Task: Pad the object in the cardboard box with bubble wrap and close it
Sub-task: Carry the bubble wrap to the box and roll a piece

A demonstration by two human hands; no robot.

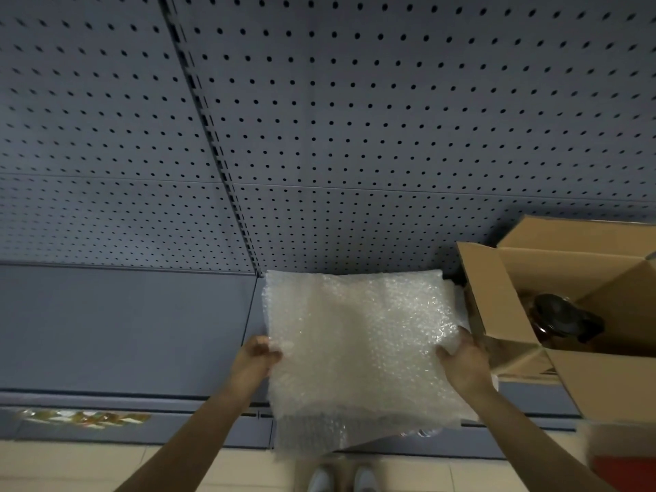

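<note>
A large sheet of clear bubble wrap lies on the grey shelf, its near end hanging over the front edge. My left hand pinches its left side and my right hand grips its right side. To the right stands an open cardboard box with its flaps up. Inside the box lies a brown jar with a black lid, partly hidden by the box wall.
The grey shelf stretches away to the left. A grey pegboard wall rises behind it. A label strip runs along the shelf's front edge. Tiled floor and the person's shoes are below.
</note>
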